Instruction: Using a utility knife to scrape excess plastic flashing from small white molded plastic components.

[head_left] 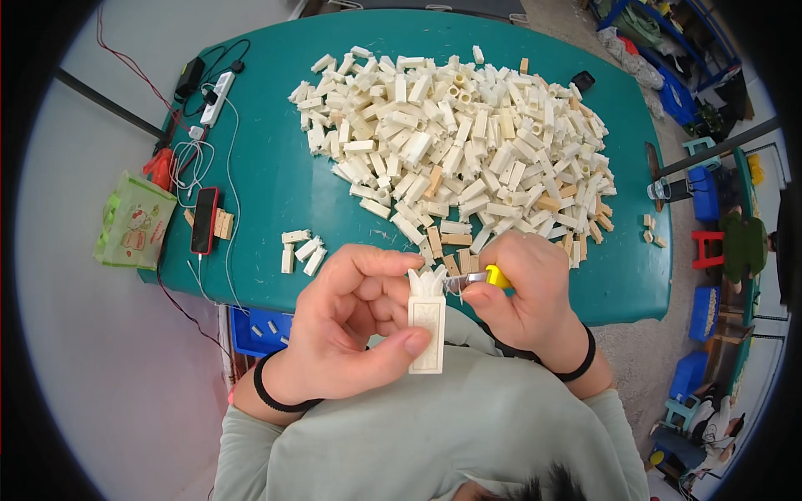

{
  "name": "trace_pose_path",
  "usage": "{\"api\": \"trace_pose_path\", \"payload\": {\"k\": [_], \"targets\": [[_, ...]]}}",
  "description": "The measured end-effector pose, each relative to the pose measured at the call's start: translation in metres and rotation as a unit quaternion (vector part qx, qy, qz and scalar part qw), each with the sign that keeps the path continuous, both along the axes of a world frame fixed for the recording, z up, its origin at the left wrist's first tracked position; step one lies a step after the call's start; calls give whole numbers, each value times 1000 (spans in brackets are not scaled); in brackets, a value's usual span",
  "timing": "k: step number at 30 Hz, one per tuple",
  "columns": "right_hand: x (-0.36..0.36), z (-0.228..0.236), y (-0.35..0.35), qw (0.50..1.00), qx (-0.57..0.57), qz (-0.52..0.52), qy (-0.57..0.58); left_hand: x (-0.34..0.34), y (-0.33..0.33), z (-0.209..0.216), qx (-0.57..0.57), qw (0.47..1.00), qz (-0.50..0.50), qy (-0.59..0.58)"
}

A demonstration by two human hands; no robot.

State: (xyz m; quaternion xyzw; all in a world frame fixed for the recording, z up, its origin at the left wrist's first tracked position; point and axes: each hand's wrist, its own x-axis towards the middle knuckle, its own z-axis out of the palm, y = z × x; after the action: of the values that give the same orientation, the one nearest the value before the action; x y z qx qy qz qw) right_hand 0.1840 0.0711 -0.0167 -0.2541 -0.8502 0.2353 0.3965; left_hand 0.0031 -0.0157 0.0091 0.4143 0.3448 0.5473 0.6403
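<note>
My left hand [351, 326] holds a cream rectangular plastic block [427, 332] upright between thumb and fingers, above my lap. Ragged flashing sticks up from the block's top end. My right hand [522, 292] grips a small knife with a yellow handle [497, 276], and its metal blade [461, 282] touches the flashing at the top of the block. A big heap of similar cream and tan blocks [459, 142] covers the green table [276, 167] just beyond my hands.
Three separate blocks [301, 250] lie left of the heap. A red phone [205, 220], white cables and a power strip [215, 98] sit at the table's left edge, with a green bag [134, 221] beside it. Blue crates [259, 330] stand under the table; blue bins [704, 311] at right.
</note>
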Motion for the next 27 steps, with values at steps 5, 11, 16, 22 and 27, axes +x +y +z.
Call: {"api": "trace_pose_path", "payload": {"k": [5, 11, 16, 22, 27], "targets": [[0, -3, 1, 999, 22, -21, -19, -1, 1, -2, -19, 1000, 1, -5], [0, -6, 4, 997, 59, -54, -24, -2, 3, -4, -38, 998, -7, -42], [2, -9, 8, 998, 55, 17, 21, -4, 6, -3, -78, 989, -27, -119], [-5, 10, -7, 926, -351, 61, 128, 6, 6, -12, 105, 977, 83, 169], [-7, 9, -4, 927, -346, 63, 130, 10, 9, -15, 136, 957, 98, 237]]}}
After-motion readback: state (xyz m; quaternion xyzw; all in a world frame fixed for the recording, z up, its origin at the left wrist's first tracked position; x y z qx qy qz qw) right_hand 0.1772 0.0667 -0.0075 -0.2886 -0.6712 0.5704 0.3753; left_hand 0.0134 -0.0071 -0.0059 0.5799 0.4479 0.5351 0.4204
